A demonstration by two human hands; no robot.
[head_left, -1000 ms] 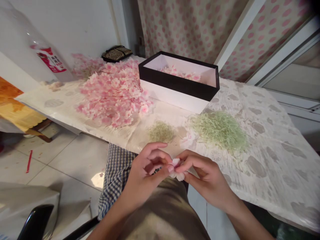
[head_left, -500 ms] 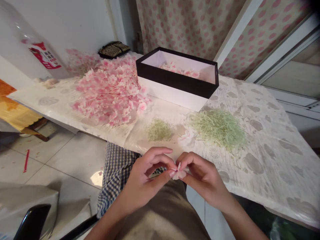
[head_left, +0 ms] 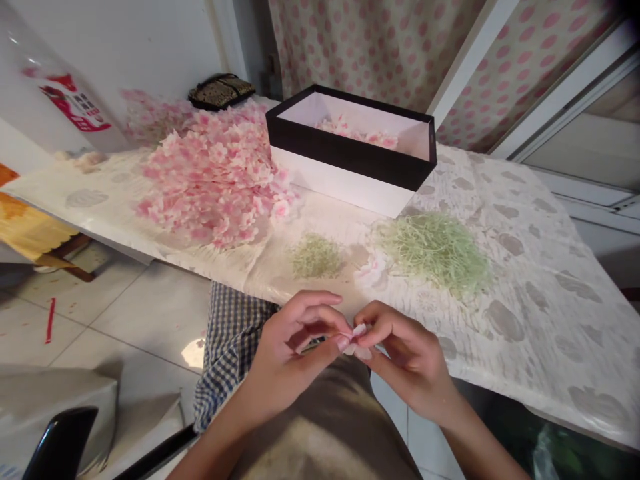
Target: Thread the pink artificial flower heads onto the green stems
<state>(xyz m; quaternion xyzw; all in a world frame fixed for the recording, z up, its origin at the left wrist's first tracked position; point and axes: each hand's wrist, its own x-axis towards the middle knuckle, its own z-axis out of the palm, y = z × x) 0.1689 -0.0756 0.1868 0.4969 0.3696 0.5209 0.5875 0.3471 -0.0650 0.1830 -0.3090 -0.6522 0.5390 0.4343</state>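
Right now, my left hand [head_left: 295, 350] and right hand [head_left: 407, 357] are both closed in a fingertip pinch on a small pink blossom [head_left: 357, 339], holding it just off the near edge of the worktop [head_left: 525, 327], above my lap, apparently so both hands can work on it close up. Beyond my hands, the materials seem kept apart by kind, likely to stay easy to reach: a large heap of pink petals [head_left: 210, 180] toward the left end, a smaller tuft of fine green strands [head_left: 315, 258] near the middle, and a bigger pale green shredded pile [head_left: 433, 257] to its right. An open black-rimmed white box [head_left: 345, 150] stands near the far edge, holding more pink blossoms [head_left: 356, 132].
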